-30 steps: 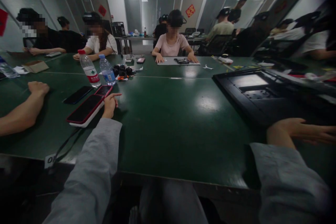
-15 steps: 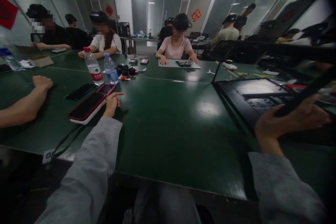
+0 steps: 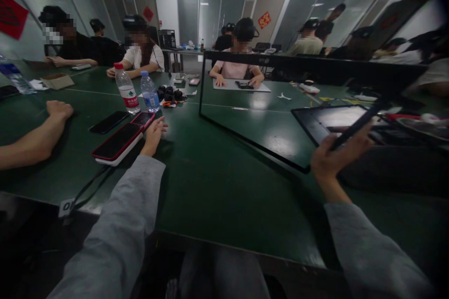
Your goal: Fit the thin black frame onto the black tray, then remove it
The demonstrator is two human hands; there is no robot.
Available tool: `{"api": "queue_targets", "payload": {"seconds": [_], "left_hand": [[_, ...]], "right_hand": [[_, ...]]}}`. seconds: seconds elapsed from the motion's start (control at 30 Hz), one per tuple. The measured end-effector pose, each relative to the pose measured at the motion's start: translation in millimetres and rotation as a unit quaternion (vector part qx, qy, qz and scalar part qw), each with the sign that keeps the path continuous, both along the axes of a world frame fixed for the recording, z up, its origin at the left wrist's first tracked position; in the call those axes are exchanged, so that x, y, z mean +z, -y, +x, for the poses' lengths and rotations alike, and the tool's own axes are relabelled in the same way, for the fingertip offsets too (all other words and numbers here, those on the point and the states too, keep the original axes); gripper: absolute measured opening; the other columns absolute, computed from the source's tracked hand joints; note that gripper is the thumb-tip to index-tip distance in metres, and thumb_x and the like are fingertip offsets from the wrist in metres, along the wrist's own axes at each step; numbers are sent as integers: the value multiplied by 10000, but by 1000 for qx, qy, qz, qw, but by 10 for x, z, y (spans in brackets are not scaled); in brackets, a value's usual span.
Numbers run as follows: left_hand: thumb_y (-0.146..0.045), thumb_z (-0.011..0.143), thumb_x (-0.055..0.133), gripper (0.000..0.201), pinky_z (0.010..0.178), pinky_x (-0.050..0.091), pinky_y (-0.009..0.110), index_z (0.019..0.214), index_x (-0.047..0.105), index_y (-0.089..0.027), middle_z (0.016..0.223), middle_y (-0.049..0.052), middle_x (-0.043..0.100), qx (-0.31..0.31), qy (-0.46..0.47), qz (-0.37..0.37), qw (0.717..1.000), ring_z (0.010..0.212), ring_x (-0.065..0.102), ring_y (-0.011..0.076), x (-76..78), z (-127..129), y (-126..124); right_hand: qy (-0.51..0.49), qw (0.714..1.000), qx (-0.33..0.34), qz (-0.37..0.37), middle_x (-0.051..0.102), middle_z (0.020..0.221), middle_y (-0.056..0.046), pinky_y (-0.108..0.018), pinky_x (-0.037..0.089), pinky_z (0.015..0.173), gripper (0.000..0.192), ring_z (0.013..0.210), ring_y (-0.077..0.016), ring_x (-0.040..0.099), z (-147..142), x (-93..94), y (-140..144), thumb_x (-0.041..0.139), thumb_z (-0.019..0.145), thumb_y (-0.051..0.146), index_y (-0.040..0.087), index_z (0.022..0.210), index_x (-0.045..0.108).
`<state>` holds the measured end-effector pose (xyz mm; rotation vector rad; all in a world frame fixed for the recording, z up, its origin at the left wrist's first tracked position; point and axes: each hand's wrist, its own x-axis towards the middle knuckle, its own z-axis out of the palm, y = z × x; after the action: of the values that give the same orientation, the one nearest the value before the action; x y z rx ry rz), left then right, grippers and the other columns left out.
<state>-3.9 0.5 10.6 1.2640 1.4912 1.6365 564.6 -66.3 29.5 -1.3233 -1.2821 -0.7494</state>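
Note:
My right hand point(image 3: 336, 155) grips the near edge of a thin black rectangular frame point(image 3: 245, 138), a monitor bezel, and holds it tilted up above the green table point(image 3: 224, 182). Through the frame's opening I see the table and the person opposite. Behind it lies the black monitor body point(image 3: 335, 120) with a pale panel. My left hand point(image 3: 154, 131) rests on the table with fingers apart, touching the end of a red-cased phone point(image 3: 117, 144) that lies on a white block.
Two water bottles point(image 3: 126, 88) stand beyond the phones, next to a dark phone point(image 3: 108, 122) and a black clutter pile point(image 3: 169, 95). Another person's forearm point(image 3: 31, 138) lies at left. Several people sit around the far tables. A cable point(image 3: 86, 187) runs off the near edge.
My right hand went from lying flat beside the monitor to gripping the black frame and lifting it leftward, clear of the monitor body. The left hand stayed by the red phone.

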Motion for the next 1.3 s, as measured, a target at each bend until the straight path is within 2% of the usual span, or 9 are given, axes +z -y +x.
{"api": "queue_targets", "payload": {"seconds": [0.1,0.23,0.4,0.57,0.73,0.87,1.0,1.13,1.3], "left_hand": [[-473,881,772,685,967,569,388,1479,602,-186,1344,180,712,-1,-17,19,1000,1153,711,264,-20,54,-36],[-489,846,833,776,1068,527,413,1529,555,-247,1567,190,577,-20,-35,14,999,1362,618,312,5,125,-17],[-450,860,806,538,721,557,264,1302,651,-183,985,86,764,-84,1,-29,996,815,735,180,64,171,56],[-356,906,709,215,451,331,179,940,576,-189,628,-78,506,-55,35,-73,995,452,426,68,64,209,87],[-303,927,619,119,503,382,209,915,554,-204,679,-53,536,12,-11,-124,992,518,488,107,54,193,102],[-312,968,546,140,672,482,309,952,633,-204,770,26,658,51,-182,-100,977,650,602,189,51,114,120],[-351,979,527,277,884,513,439,972,752,-189,985,165,744,100,-389,-101,910,965,692,346,35,70,169],[-394,965,546,364,948,525,504,1027,820,-163,1079,228,736,98,-458,-113,876,1087,677,419,-37,62,192],[-390,951,570,381,1000,521,508,1069,842,-151,1116,232,730,99,-461,-124,873,1123,668,411,-104,57,187]], "right_hand": [[23,999,29,14,728,1055,-136,-635,445,1075,762,1077,-318,659,-86,-48,-120,383,1007,360,75,1694,217],[-39,996,51,-67,731,1098,-138,-552,485,1069,708,1076,-308,679,-198,-3,-146,351,1031,360,94,1680,255],[-120,972,84,-185,710,1290,-213,-485,506,1062,670,1134,-339,685,-200,17,-229,372,1061,456,205,1680,317],[-176,911,171,-332,751,1029,-150,-547,570,946,713,925,-330,721,-32,-388,-534,617,873,497,167,1487,467],[-166,868,274,-379,760,1084,-134,-566,594,962,624,1091,-334,719,-18,-659,-666,661,776,450,200,1336,543],[-145,881,256,-371,739,1241,-184,-611,558,1057,562,1236,-359,683,-49,-660,-665,599,807,392,190,1331,581],[-142,887,226,-377,712,1356,-173,-618,451,1200,548,1342,-356,638,-26,-666,-677,564,821,356,202,1343,628],[-168,886,189,-388,696,1395,-166,-610,429,1226,565,1388,-361,608,13,-719,-698,546,839,374,197,1365,655],[-148,889,195,-386,713,1370,-162,-619,442,1214,583,1360,-378,625,30,-768,-705,562,826,362,201,1376,670]]}}
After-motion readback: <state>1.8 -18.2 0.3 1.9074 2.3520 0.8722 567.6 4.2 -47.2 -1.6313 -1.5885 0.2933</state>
